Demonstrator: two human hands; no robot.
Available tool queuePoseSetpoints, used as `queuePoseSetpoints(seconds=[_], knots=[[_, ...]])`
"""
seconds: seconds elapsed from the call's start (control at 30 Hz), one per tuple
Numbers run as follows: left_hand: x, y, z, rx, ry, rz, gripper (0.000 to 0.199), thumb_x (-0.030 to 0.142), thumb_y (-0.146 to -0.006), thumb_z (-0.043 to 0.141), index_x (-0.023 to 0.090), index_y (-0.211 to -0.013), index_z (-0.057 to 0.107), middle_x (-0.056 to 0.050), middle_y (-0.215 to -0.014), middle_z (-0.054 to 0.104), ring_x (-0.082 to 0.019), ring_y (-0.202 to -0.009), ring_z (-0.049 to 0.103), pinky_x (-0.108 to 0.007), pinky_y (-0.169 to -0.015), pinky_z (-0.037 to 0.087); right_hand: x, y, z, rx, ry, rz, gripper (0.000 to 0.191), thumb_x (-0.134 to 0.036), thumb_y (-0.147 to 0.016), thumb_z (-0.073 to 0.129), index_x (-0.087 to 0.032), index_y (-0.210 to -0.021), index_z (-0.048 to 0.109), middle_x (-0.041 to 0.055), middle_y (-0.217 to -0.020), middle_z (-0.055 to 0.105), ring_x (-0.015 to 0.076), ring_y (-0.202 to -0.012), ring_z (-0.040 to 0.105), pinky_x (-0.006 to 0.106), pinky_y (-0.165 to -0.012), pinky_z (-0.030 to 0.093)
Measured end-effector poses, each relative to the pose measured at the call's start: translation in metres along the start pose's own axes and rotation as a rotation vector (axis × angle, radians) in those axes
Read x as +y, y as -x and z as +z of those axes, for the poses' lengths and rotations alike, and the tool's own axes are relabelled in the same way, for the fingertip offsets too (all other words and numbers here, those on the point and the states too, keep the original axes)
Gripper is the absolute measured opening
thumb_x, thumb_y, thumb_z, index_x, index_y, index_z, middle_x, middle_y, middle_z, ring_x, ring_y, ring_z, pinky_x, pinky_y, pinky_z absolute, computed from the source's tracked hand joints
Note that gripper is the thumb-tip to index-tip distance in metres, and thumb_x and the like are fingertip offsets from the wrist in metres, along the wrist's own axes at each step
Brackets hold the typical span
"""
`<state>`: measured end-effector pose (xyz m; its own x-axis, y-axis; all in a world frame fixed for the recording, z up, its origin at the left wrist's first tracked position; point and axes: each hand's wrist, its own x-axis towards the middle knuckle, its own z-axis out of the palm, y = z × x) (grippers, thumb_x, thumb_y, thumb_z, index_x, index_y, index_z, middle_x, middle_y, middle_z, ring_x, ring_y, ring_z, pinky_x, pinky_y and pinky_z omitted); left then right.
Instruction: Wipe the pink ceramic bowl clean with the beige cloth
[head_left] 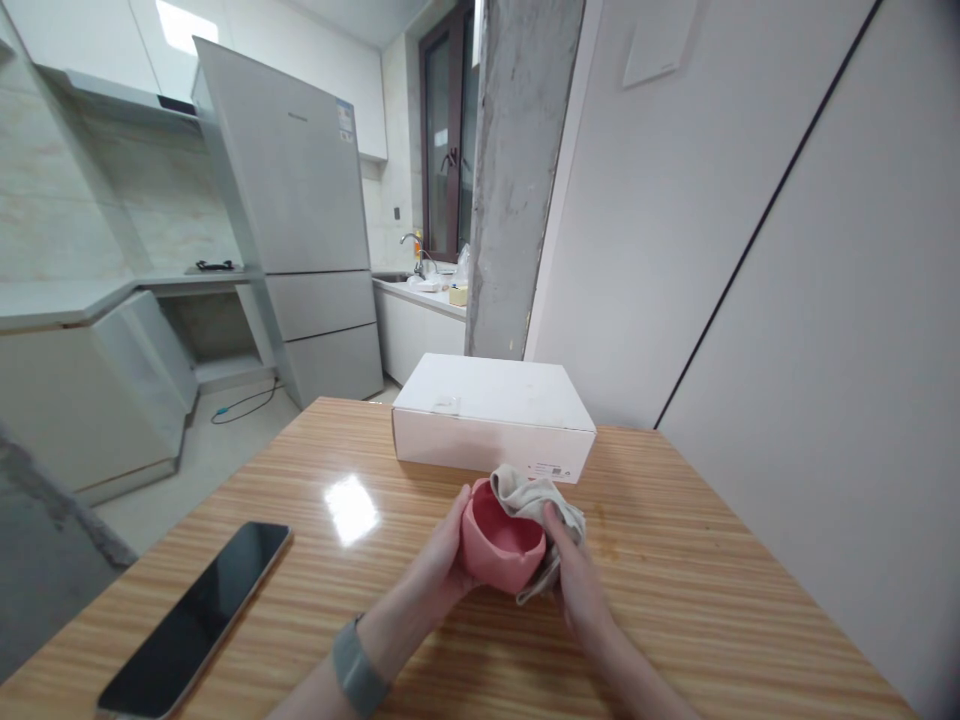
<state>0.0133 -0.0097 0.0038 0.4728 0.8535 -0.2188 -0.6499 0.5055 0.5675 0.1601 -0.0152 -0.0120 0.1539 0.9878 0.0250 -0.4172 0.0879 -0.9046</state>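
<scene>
A pink angular bowl point(499, 550), perhaps an ashtray since its rim shows notches, is tilted so that its hollow faces me. My left hand point(450, 555) grips it from the left side, with the fingers partly hidden behind and under it. In my right hand point(574, 570) is a light grey cloth point(529, 497), bunched up and pressed over the bowl's right side and far rim. The right thumb lies on top of the cloth, while the other fingers are mostly hidden. A grey-green band circles my left wrist.
Just beyond my hands a white cardboard box point(491, 420) lies on the wood-grain table point(675, 600). A dark-screened phone point(199, 620) rests at the table's left. Behind stand a grey fridge point(300, 190), a concrete pillar edge point(517, 180) and a sink counter point(424, 318).
</scene>
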Motion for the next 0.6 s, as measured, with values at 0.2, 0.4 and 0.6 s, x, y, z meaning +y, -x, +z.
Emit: queuePoseSetpoints(seconds=[0.2, 0.4, 0.6], knots=[[0.002, 0.003, -0.007, 0.036, -0.346, -0.214, 0.065, 0.067, -0.081, 0.044, 0.018, -0.120, 0.060, -0.011, -0.102, 0.072, -0.025, -0.078, 0.069, -0.032, -0.056, 0.057, -0.004, -0.002, -0.011, 0.053, -0.007, 0.055, 0.038, -0.050, -0.069, 0.073, -0.020, -0.091, 0.074, 0.0046, -0.096, 0.075, 0.0291, -0.103, 0.064, 0.041, -0.098, 0.043], [0.006, 0.006, -0.013, 0.003, -0.516, -0.282, 0.078, 0.077, -0.077, 0.033, 0.014, -0.110, 0.065, -0.011, -0.069, 0.071, -0.019, -0.052, 0.064, -0.022, -0.037, 0.049, -0.018, 0.002, -0.007, -0.059, -0.058, 0.194, 0.039, -0.050, -0.070, 0.072, -0.018, -0.094, 0.073, 0.0074, -0.095, 0.075, 0.0304, -0.094, 0.068, 0.041, -0.086, 0.051], [-0.003, 0.002, -0.010, -0.012, -0.404, -0.155, 0.062, 0.064, -0.084, 0.038, 0.017, -0.118, 0.060, -0.012, -0.095, 0.072, -0.020, -0.065, 0.066, -0.030, -0.044, 0.056, -0.013, -0.005, -0.012, -0.009, 0.100, 0.019, 0.039, -0.051, -0.072, 0.071, -0.021, -0.096, 0.073, 0.0074, -0.097, 0.075, 0.0297, -0.094, 0.068, 0.043, -0.091, 0.048]])
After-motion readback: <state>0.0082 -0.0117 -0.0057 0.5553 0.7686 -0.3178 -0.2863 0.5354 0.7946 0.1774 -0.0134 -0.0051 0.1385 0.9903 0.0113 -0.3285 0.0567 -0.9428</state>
